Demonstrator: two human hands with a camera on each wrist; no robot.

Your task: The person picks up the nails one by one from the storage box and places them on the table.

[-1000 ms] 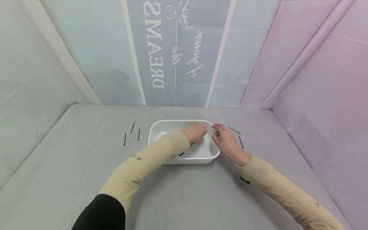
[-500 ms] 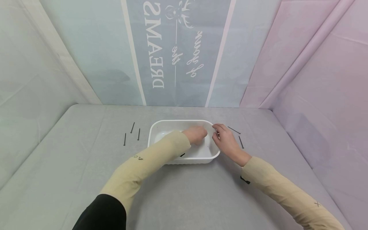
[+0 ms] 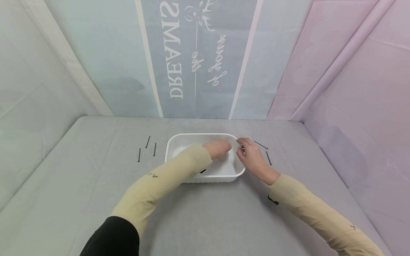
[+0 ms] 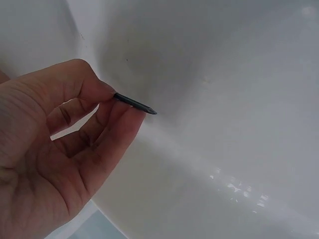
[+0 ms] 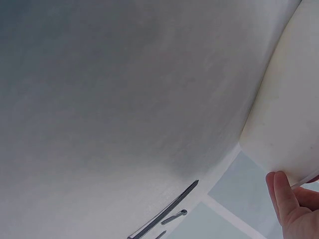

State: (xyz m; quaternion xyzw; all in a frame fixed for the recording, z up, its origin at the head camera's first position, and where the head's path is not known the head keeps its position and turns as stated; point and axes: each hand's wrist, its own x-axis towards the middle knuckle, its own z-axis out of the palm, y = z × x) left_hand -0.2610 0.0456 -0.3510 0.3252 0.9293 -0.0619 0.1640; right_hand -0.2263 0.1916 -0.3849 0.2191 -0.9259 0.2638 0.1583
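Observation:
Inside the white plastic tray [image 3: 208,176], my left hand [image 3: 219,148] pinches a dark nail [image 4: 134,103] between thumb and fingertips. In the left wrist view the nail's pointed end sticks out past the fingers, and the rest is hidden in the hand. At the tray's right end, my right hand [image 3: 254,160] grips the rim, fingers against the outer wall in the right wrist view. Close to that hand, two nails [image 3: 268,158] lie on the grey surface.
Left of the tray lie three more nails [image 3: 154,149] on the grey tabletop [image 3: 205,217]. Just behind the tray rises a printed cloth backdrop [image 3: 198,89], and a pink cloth wall [image 3: 358,106] stands at the right.
A dark length of nail showed below my left hand a second ago; now just a small dark bit shows at its right. The left hand shifts only slightly, and the right hand stays put.

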